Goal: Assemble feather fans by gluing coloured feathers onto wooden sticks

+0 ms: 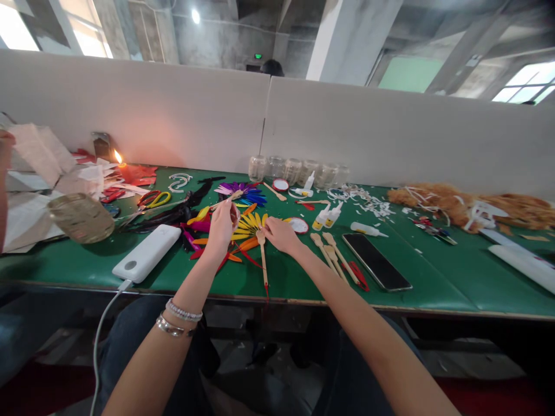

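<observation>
Feathers, pale wood and clear glass crowded a smooth green table (442,277), where a person's bare hands met at the centre of the frame. The left hand (224,224) was raised with its fingers curled inward — what they gripped, if anything, could not be told — while the right hand (280,234) bent its fingertips to the right side of a yellow feather fan (247,224), its hold too small to make out. Rounded glass jars (293,170) lined the foot of a flat white partition (347,124), and shaggy brown fibre (427,199) lay at the right of the frame. The table's front edge ran just beyond the tip of a flat-headed wooden stick (262,257); a slick black phone (376,262) and a white power bank (147,254) flanked the work, with bare green surface stretching right of the phone. The fan itself, at mid-frame, spread slim yellow blades like rays — the stick's broad head set against its lower edge, orange and red feathers (247,245) fringing it below.
</observation>
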The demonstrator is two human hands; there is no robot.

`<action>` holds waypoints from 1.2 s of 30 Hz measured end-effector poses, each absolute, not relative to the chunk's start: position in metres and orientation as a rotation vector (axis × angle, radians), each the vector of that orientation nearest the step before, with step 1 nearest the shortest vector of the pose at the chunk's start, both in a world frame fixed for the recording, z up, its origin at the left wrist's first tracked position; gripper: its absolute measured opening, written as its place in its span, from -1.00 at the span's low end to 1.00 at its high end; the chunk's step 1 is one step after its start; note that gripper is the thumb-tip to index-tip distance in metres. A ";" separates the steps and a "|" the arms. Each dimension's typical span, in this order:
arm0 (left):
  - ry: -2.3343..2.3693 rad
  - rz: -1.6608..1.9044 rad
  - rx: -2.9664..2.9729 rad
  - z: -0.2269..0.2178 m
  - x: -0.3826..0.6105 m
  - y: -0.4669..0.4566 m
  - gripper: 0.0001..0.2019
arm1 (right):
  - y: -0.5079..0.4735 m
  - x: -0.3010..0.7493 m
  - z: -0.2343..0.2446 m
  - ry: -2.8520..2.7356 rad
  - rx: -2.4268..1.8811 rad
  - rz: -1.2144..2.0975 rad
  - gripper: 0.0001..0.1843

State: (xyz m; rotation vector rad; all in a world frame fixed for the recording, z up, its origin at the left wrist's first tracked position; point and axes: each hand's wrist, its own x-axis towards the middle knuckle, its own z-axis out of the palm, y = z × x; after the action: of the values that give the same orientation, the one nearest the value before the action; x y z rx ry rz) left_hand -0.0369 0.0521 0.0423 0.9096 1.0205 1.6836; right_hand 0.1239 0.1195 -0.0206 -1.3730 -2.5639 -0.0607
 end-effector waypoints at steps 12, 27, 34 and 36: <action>1.008 1.696 0.942 0.040 -0.038 0.053 -0.64 | 0.125 0.127 -0.026 -2.516 -1.378 -0.102 -0.77; 1.020 1.699 0.945 0.042 -0.038 0.052 -0.64 | 0.128 0.128 -0.029 -2.483 -1.396 -0.008 -0.78; 1.016 1.690 0.936 0.041 -0.038 0.053 -0.66 | 0.129 0.127 -0.029 -2.466 -1.378 0.047 -0.79; 1.016 1.689 0.944 0.040 -0.038 0.053 -0.66 | 0.130 0.128 -0.028 -2.430 -1.367 0.070 -0.75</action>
State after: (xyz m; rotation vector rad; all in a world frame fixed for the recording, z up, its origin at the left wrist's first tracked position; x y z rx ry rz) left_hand -0.0380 0.0532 0.0403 0.9437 1.0161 1.6886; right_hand 0.1279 0.1304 -0.0279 -1.3666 -2.4299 0.0704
